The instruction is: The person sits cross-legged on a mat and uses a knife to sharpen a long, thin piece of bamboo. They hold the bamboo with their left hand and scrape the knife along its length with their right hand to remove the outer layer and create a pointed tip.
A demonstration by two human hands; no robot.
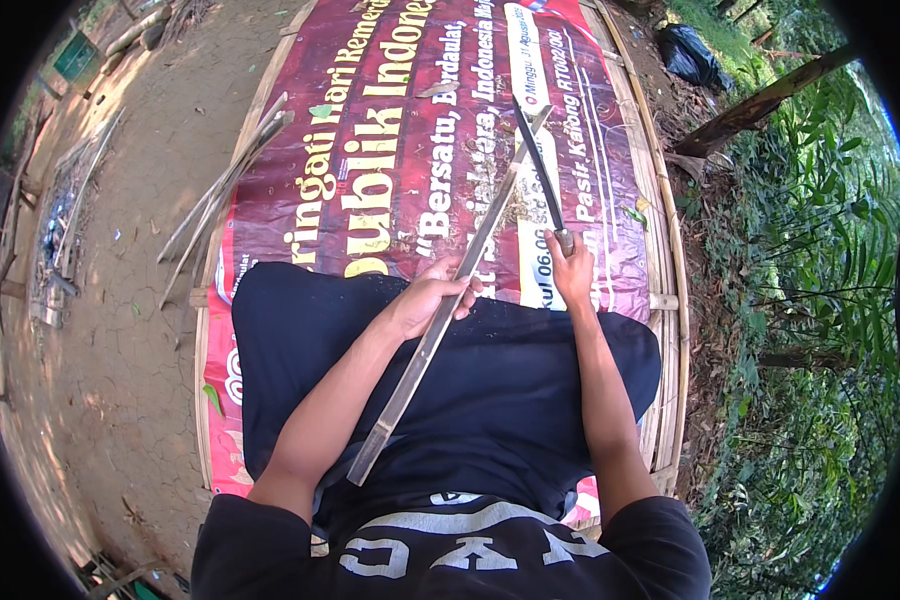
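My left hand (425, 300) clamps the bamboo strip (450, 300) lying diagonally away; right hand (573, 270) grips the knife (540, 170) crossing its far end

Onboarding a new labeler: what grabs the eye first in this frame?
The long bamboo strip running diagonally across the lap, gripped mid-length by the left hand. The right hand holds a long-bladed knife whose blade crosses the strip's far end. Beneath lies a big red printed banner on a woven bamboo platform.

Soft shaded daylight, fisheye-bent edges
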